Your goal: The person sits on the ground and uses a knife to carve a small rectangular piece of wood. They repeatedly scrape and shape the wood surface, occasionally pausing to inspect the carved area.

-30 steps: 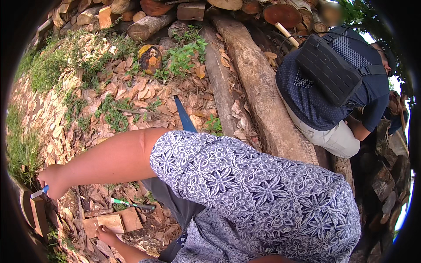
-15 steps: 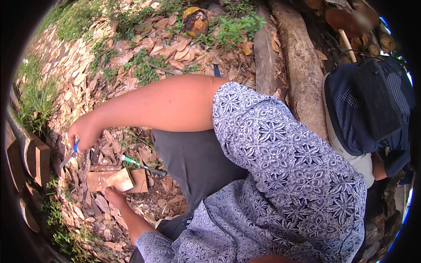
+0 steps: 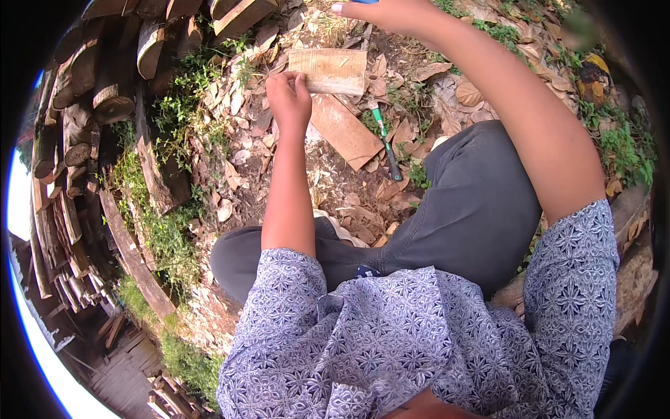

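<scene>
The flat wooden board (image 3: pixel 329 70) lies on the ground in front of the person's knees, on top of a second, reddish board (image 3: pixel 345 130). The left hand (image 3: pixel 289 98) grips its left end, fingers curled over the edge. Half a second ago this hand was only reaching toward the board; now it has hold of it, so the piece is steadied. The right hand (image 3: pixel 380 12) has swung up to the top edge of the view, closed round something blue (mostly cut off, so what it is cannot be told). A green-handled tool (image 3: pixel 384 140) lies loose just right of the boards. The ground is bare earth strewn with dry leaves (image 3: pixel 241 150) and weeds; stacked cut logs (image 3: pixel 105 91) line the left side.
</scene>
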`<action>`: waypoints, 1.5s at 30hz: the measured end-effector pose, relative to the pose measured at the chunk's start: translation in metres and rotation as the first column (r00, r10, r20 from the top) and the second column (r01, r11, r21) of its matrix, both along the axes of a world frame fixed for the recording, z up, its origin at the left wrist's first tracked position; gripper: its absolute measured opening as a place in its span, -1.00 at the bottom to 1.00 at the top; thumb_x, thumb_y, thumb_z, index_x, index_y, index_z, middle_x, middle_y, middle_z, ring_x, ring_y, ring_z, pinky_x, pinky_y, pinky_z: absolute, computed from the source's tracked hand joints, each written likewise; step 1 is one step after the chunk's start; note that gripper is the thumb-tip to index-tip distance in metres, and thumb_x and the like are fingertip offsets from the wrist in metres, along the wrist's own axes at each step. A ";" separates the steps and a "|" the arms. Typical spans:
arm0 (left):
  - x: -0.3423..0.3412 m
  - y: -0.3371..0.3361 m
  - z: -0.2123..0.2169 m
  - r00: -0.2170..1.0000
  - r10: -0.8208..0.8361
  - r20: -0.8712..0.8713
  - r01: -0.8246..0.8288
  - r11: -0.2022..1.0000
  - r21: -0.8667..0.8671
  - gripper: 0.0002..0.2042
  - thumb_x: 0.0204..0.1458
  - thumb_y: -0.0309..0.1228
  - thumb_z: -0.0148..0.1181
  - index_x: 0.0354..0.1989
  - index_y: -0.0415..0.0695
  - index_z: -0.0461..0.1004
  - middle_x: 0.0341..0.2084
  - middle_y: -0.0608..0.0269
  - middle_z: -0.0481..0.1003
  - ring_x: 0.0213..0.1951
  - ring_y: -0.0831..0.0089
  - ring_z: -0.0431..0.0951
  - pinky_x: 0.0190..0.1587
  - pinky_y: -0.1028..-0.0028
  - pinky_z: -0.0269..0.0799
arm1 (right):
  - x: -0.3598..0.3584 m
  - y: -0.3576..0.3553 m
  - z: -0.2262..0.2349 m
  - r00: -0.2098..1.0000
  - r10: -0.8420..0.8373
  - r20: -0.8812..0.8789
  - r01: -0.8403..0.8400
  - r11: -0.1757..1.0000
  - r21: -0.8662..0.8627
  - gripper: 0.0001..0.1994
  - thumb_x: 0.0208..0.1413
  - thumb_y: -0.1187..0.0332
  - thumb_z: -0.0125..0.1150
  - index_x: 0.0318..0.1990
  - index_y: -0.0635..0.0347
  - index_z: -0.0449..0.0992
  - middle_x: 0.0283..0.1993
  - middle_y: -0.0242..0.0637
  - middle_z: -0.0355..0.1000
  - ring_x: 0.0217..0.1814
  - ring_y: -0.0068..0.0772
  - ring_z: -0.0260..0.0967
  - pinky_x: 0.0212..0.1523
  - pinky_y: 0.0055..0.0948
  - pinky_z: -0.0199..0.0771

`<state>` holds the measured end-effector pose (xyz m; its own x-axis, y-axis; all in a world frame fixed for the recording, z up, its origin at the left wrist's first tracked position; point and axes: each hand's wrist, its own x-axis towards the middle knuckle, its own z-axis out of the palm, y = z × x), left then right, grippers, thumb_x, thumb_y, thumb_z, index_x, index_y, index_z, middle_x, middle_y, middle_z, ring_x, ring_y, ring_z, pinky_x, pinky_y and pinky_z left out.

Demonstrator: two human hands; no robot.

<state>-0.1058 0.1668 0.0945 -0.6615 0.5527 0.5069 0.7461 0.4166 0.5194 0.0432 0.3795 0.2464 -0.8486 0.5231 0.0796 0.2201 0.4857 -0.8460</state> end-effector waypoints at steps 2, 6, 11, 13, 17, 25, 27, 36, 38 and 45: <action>-0.019 0.001 0.050 0.999 0.013 -0.033 -0.010 0.998 0.068 -0.85 0.10 -0.39 0.28 -0.35 -0.23 0.51 -0.38 0.09 0.42 -0.28 0.18 0.43 -0.21 0.28 0.36 | -0.003 0.001 -0.001 0.999 -0.021 -0.027 0.023 0.997 0.074 -0.46 0.05 0.08 0.34 0.13 0.19 0.49 -0.08 -0.16 0.54 -0.06 -0.28 0.46 0.00 -0.31 0.46; -0.031 -0.014 0.144 0.998 -0.004 -0.066 0.012 0.994 0.110 -0.82 0.11 -0.34 0.28 -0.33 -0.22 0.53 -0.38 0.14 0.42 -0.39 0.33 0.39 -0.31 0.37 0.36 | 0.006 -0.043 0.041 0.991 -0.127 -0.043 0.116 0.974 -0.194 -0.41 0.04 0.14 0.36 0.17 0.31 0.40 -0.02 -0.09 0.51 0.00 -0.23 0.48 0.06 -0.28 0.48; 0.011 -0.033 0.199 0.997 -0.038 0.066 0.028 0.990 0.142 -0.78 0.15 -0.30 0.26 -0.32 -0.23 0.52 -0.37 0.20 0.41 -0.39 0.43 0.41 -0.30 0.41 0.37 | 0.008 -0.044 0.036 0.975 0.133 -0.180 -0.199 0.882 -0.427 -0.34 -0.01 -0.07 0.41 0.08 0.27 0.42 -0.36 -0.45 0.44 -0.55 -0.82 0.24 -0.58 -0.73 0.20; 0.021 -0.052 0.199 0.987 -0.070 0.144 0.053 0.991 0.120 -0.75 0.22 -0.26 0.21 -0.24 -0.24 0.49 -0.40 0.29 0.46 -0.39 0.58 0.44 -0.33 0.53 0.38 | 0.008 -0.062 0.046 0.960 0.147 -0.239 -0.234 0.889 -0.393 -0.35 -0.02 -0.06 0.42 0.08 0.26 0.42 -0.33 -0.46 0.46 -0.51 -0.82 0.28 -0.58 -0.72 0.24; 0.033 -0.080 0.174 0.968 -0.166 0.189 0.111 0.956 0.270 -0.72 0.27 -0.22 0.15 -0.18 -0.25 0.44 -0.42 0.36 0.46 -0.38 0.66 0.41 -0.44 0.56 0.31 | 0.007 -0.083 0.051 0.926 0.097 -0.365 -0.272 0.842 -0.465 -0.46 0.08 0.13 0.35 0.15 0.21 0.43 -0.28 -0.45 0.47 -0.36 -0.74 0.37 -0.42 -0.62 0.36; 0.040 -0.089 0.193 0.961 -0.124 -0.249 0.092 0.987 -0.135 -0.67 0.23 -0.26 0.15 -0.51 -0.20 0.35 -0.65 0.17 0.30 -0.60 0.25 0.34 -0.51 0.33 0.23 | 0.009 -0.103 0.077 0.912 0.214 -0.351 -0.379 0.767 -0.517 -0.46 0.08 0.36 0.30 0.18 0.43 0.30 0.00 -0.09 0.47 -0.01 -0.36 0.47 0.00 -0.39 0.52; 0.035 -0.090 0.192 0.948 -0.121 -0.294 0.086 0.988 -0.128 -0.69 0.23 -0.27 0.14 -0.51 -0.18 0.35 -0.64 0.16 0.33 -0.61 0.20 0.36 -0.52 0.30 0.24 | 0.010 -0.108 0.083 0.877 0.249 -0.411 -0.452 0.717 -0.531 -0.47 0.08 0.36 0.31 0.16 0.43 0.31 -0.02 -0.12 0.48 -0.02 -0.37 0.47 0.00 -0.38 0.52; 0.024 -0.100 0.198 0.889 -0.267 -0.371 0.262 0.963 -0.063 -0.76 0.18 -0.46 0.15 -0.55 -0.18 0.33 -0.67 0.17 0.32 -0.64 0.22 0.35 -0.57 0.32 0.23 | 0.016 -0.122 0.090 0.865 0.268 -0.425 -0.466 0.742 -0.481 -0.45 0.10 0.33 0.30 0.18 0.44 0.27 0.03 -0.08 0.46 0.00 -0.38 0.46 0.03 -0.39 0.50; 0.025 -0.102 0.199 0.871 -0.303 -0.386 0.293 0.952 -0.085 -0.80 0.18 -0.53 0.11 -0.51 -0.22 0.37 -0.68 0.18 0.29 -0.64 0.29 0.32 -0.57 0.39 0.21 | 0.019 -0.119 0.093 0.853 0.291 -0.433 -0.499 0.696 -0.516 -0.43 0.09 0.31 0.30 0.19 0.44 0.26 0.04 -0.07 0.45 0.02 -0.38 0.45 0.05 -0.39 0.49; 0.032 -0.094 0.197 0.852 -0.281 -0.441 0.338 0.939 0.054 -0.72 0.17 -0.52 0.11 -0.60 -0.20 0.28 -0.73 0.24 0.21 -0.69 0.37 0.21 -0.61 0.40 0.12 | 0.020 -0.112 0.090 0.813 0.297 -0.500 -0.556 0.648 -0.520 -0.39 0.08 0.28 0.27 0.20 0.46 0.21 0.03 -0.05 0.43 0.01 -0.39 0.45 -0.01 -0.43 0.53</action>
